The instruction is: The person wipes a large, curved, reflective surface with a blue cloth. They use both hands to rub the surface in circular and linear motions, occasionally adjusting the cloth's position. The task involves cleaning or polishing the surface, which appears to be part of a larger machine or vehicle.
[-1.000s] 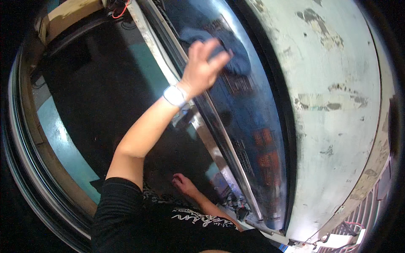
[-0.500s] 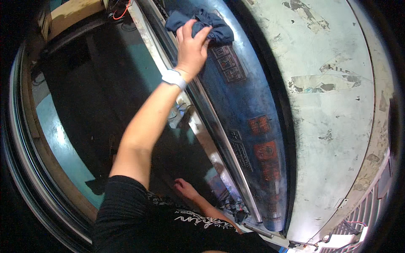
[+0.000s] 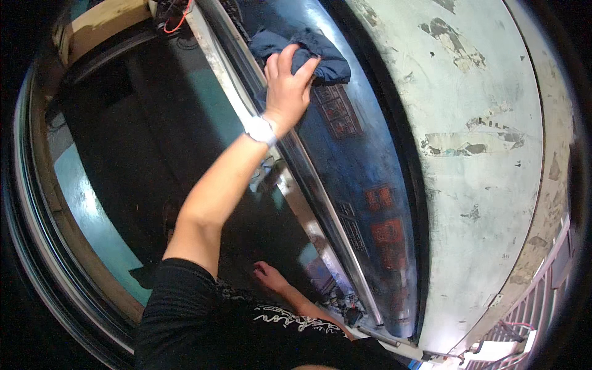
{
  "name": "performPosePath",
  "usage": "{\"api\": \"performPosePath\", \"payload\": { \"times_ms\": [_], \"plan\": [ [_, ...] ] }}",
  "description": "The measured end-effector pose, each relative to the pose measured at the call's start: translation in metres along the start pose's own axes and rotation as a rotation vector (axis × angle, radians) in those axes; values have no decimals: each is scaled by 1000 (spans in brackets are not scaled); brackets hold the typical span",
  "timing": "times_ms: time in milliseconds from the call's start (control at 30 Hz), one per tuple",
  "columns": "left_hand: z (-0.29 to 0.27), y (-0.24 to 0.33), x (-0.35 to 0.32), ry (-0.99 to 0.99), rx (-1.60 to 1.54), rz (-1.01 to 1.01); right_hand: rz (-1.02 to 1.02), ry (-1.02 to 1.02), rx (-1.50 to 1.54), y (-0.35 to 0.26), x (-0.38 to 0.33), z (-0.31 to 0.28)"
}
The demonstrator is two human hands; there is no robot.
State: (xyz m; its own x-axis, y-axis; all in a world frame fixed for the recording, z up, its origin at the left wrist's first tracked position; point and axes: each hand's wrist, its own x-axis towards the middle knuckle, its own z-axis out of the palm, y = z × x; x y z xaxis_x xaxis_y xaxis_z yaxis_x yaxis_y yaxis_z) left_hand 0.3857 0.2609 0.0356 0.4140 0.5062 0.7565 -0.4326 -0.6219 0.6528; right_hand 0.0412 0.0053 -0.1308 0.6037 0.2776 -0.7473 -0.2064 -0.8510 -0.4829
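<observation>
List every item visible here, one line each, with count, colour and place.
cloth: one, dark blue, bunched on the glass panel near the top, under the fingers of the raised hand
glass panel: one, dark blue and reflective, running top to bottom at centre
metal frame strip: one, silver, along the panel's left edge
wall: one, pale with peeling patches, right
wristwatch: one, white, on the raised arm
left hand: raised, pressing the cloth
right hand: low, near the frame's lower end, holding nothing visible
</observation>
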Motion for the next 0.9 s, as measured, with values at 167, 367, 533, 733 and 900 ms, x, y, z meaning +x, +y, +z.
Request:
{"api": "performPosePath", "payload": {
  "times_ms": [167,367,533,733,900],
  "plan": [
    [-13,78,-55,-310,-149,63,39,-85,-7,28,0,28],
    [-24,35,-101,-269,-129,-7,-126,12,30,-23,14,7],
    [-49,25,-117,-363,-232,-414,-24,80,123,-22,11,2],
    [-12,-14,53,51,-114,-259,-32,14,100,-15,25,26],
    [-12,37,-3,-282,-112,102,-70,-58,124,-39,38,36]
  ]
}}
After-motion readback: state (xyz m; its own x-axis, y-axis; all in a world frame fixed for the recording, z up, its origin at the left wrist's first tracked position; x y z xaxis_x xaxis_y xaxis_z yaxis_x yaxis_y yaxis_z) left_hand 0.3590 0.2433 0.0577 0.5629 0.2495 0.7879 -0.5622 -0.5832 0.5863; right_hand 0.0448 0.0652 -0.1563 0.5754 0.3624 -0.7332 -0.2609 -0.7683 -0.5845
